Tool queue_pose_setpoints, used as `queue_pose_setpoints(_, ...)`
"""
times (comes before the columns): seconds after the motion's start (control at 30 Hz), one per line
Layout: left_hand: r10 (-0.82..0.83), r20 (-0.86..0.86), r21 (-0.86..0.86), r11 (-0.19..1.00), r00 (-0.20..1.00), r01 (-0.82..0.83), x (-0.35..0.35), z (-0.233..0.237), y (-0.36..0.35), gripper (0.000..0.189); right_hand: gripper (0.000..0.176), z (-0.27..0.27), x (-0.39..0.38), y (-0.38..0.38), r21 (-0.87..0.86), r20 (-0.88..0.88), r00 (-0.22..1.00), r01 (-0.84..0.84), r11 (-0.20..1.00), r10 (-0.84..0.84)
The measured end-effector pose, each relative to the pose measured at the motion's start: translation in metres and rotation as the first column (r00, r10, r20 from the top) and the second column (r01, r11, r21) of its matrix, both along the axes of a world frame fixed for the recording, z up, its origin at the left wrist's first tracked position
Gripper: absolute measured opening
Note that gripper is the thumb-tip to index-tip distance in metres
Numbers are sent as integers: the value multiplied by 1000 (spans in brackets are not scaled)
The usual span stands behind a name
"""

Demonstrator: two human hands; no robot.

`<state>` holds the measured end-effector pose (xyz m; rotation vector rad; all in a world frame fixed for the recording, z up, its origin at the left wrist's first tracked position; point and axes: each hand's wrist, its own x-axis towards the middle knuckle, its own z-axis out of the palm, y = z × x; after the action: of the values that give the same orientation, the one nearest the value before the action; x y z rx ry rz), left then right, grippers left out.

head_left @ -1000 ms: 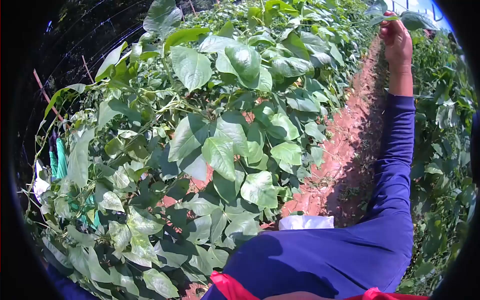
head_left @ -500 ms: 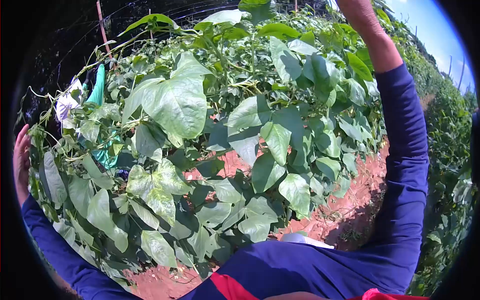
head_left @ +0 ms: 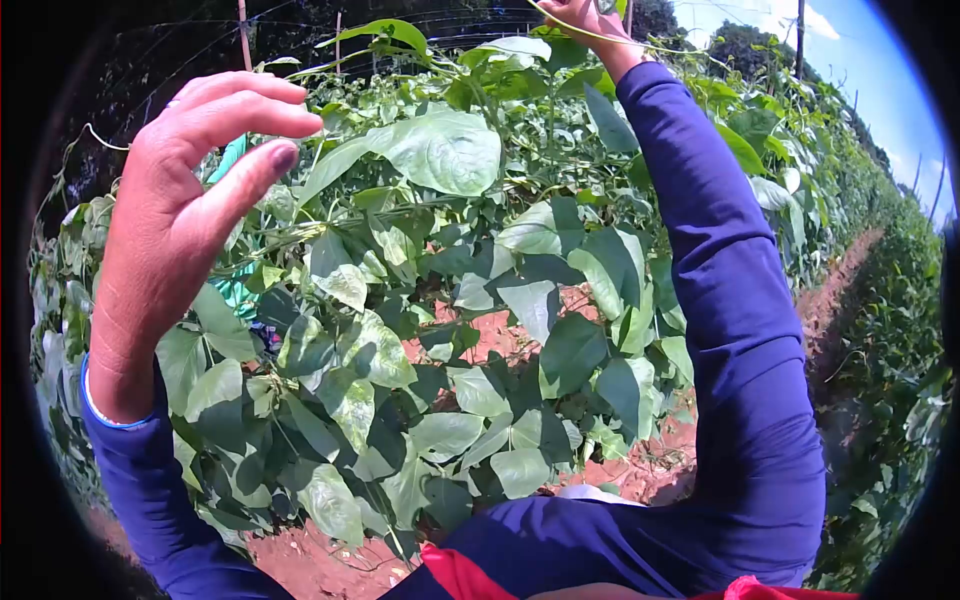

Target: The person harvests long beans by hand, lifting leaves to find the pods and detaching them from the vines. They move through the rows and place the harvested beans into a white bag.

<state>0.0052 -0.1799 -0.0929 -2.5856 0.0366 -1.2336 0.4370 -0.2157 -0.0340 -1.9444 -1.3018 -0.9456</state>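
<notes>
My left hand (head_left: 185, 205) is raised at the left of the view, in front of the climbing plants. Its fingers curve forward, with a gap between them and the thumb, and nothing shows in it. Beside its fingertips is a broad green leaf (head_left: 445, 150). At the top edge, my right hand (head_left: 590, 22) is closed at a thin green vine (head_left: 690, 50) that runs across the wrist and off to the right. Part of that hand is cut off by the frame.
Dense leafy vines (head_left: 450, 400) fill the middle, over reddish soil (head_left: 320, 560). Thin poles (head_left: 244, 35) and wires stand behind. Green cloth (head_left: 235, 295) shows through the leaves at left. Another planted row (head_left: 890, 350) runs along the right, past a strip of bare soil.
My left hand has come up and inward from the far left edge, closer to the camera. My right hand has moved left along the top, and the vine now crosses its wrist.
</notes>
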Motion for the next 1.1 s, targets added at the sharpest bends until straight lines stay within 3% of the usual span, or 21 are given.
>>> queue_pose_setpoints(0.03, -96, -207, -6, 995, 974, 96, 21, -8, -17, 19, 20, -3, 1, 3, -41, -21, 999, 24, 999, -24)
queue_pose_setpoints(0.1, -459, -300, -364, 866, 836, 344, 78, -39, -33, 21, 25, -10, 4, 3, -94, -41, 998, 40, 995, -44)
queue_pose_setpoints(0.13, -585, -277, -400, 792, 762, 462, 111, -52, -33, 23, 22, -13, 12, 4, -72, -8, 1000, 22, 997, -22)
queue_pose_setpoints(0.17, -735, -138, -672, 562, 663, 483, 143, -69, -36, 26, 20, -15, 18, 4, -52, 22, 1000, 0, 999, 1)
queue_pose_setpoints(0.27, -701, 19, -816, 402, 713, 416, 227, -83, -34, 49, 19, -19, 10, -7, -174, 81, 993, 104, 979, -91)
queue_pose_setpoints(0.3, -620, 362, -746, 256, 696, 615, 265, -96, -30, 54, 21, -16, 13, -9, -263, 45, 993, 121, 957, -113)
queue_pose_setpoints(0.33, -619, 364, -781, 204, 696, 590, 309, -96, -8, 61, 21, -13, 10, -13, -271, 46, 992, 127, 954, -119)
queue_pose_setpoints(0.37, -409, 337, -747, 432, 848, 506, 298, -83, -14, 58, 22, -9, 3, -20, -375, -8, 994, 96, 922, -107)
queue_pose_setpoints(0.4, -363, 134, -833, 463, 922, 303, 285, -66, -14, 55, 24, -4, -5, -29, -472, -65, 993, 58, 880, -100)
queue_pose_setpoints(0.43, -362, 345, -717, 494, 866, 491, 323, -78, 7, 51, 28, 0, -17, -40, -486, -50, 999, -11, 874, -15)
queue_pose_setpoints(0.5, -418, 306, -764, 429, 855, 483, 329, -74, 28, 56, 22, 7, -50, -55, -482, -256, 961, -37, 876, -101)
queue_pose_setpoints(0.53, -370, 348, -731, 468, 861, 496, 333, -77, 35, 67, 43, 9, -36, -60, -370, -367, 929, -194, 909, 49)
queue_pose_setpoints(0.57, -168, 179, -777, 580, 969, 244, 346, -75, 44, 81, 51, 6, -19, -60, -319, -382, 901, -339, 885, 207)
queue_pose_setpoints(0.63, -379, -114, -757, 632, 918, 167, 290, -54, 18, 90, 56, 21, -25, -71, -462, -201, 969, -223, 858, 144)
queue_pose_setpoints(0.67, -425, -179, -681, 704, 887, 200, 280, -53, 13, 94, 58, 17, -38, -79, -356, -124, 982, -179, 917, 144)
queue_pose_setpoints(0.7, -333, -228, -573, 806, 915, 150, 282, -54, 9, 95, 58, 14, -41, -79, -359, -124, 981, -183, 915, 148)
queue_pose_setpoints(0.83, -361, -113, -587, 775, 926, 231, 263, -59, -16, 83, 54, 0, -41, -70, -182, -126, 983, -158, 971, 136)
queue_pose_setpoints(0.93, -512, -306, -800, 595, 802, 75, 251, -33, -3, 64, 47, -8, -45, -63, 130, -224, 906, -339, 932, 360)
queue_pose_setpoints(0.97, -684, -97, -841, 445, 723, 308, 247, -38, 1, 63, 45, -4, -44, -62, 165, -285, 895, -306, 938, 342)
queue_pose_setpoints(1.03, -514, -166, -892, 443, 842, 95, 244, -33, 11, 70, 43, -2, -40, -63, 180, -310, 839, -411, 894, 448)
queue_pose_setpoints(1.1, -596, -110, -818, 509, 795, 269, 238, -27, 7, 78, 40, -3, -36, -64, 243, -421, 789, -378, 894, 448)
